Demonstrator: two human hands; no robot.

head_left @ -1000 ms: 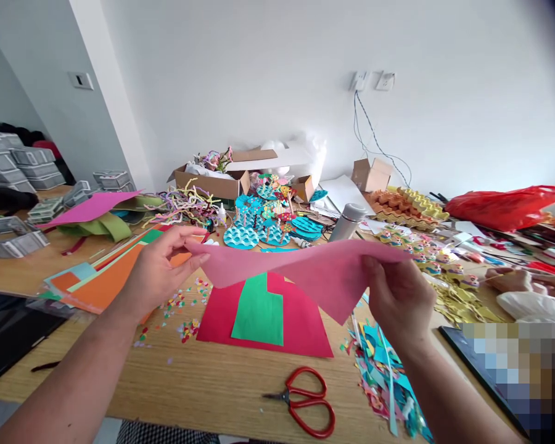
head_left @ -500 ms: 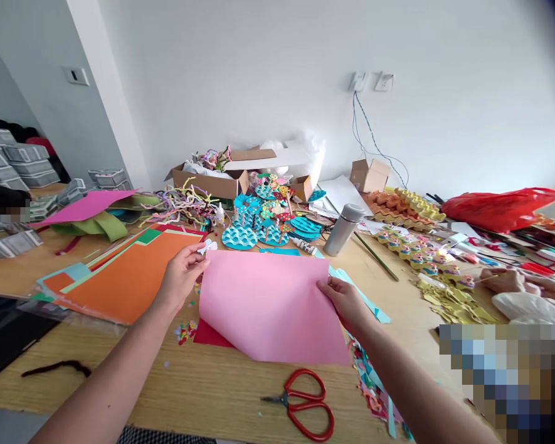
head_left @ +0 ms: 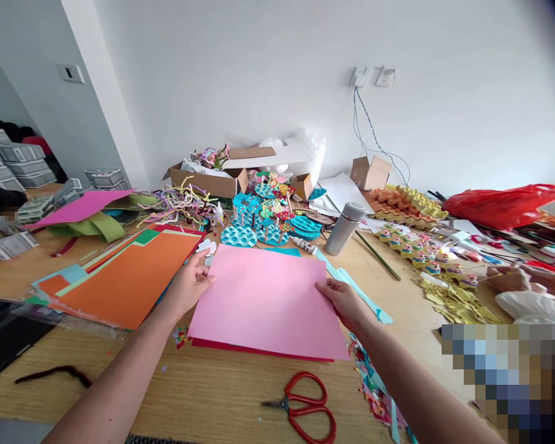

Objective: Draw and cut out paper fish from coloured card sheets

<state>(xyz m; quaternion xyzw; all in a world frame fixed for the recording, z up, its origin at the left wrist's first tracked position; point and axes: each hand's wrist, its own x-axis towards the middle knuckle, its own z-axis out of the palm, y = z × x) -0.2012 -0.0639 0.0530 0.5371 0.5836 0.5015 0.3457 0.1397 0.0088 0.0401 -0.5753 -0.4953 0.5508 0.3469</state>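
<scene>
A pink paper sheet [head_left: 263, 302] lies nearly flat in front of me, over a red paper sheet [head_left: 259, 352] that shows as a strip along the near edge. At its left edge, my left hand [head_left: 193, 285] has the thumb on top of the pink sheet. My right hand [head_left: 345, 299] pinches the right edge between thumb and fingers. Just beyond my left fingers are small white paper cutouts [head_left: 206, 248]. Red-handled scissors [head_left: 305, 404] rest on the table nearer to me, with their blades pointing left.
On the left lies a stack of coloured paper with an orange sheet [head_left: 129, 277] on top. Blue paper crafts [head_left: 240, 234], a grey flask [head_left: 345, 229] and a cardboard box [head_left: 208, 184] stand at the back. Paper scraps [head_left: 379, 394] lie right. Another person's hand [head_left: 506, 279] is at far right.
The pink sheet's lifted near-left corner has come down flat over the red sheet. My left hand has shifted slightly down along the left edge, and more white cutouts show beyond it.
</scene>
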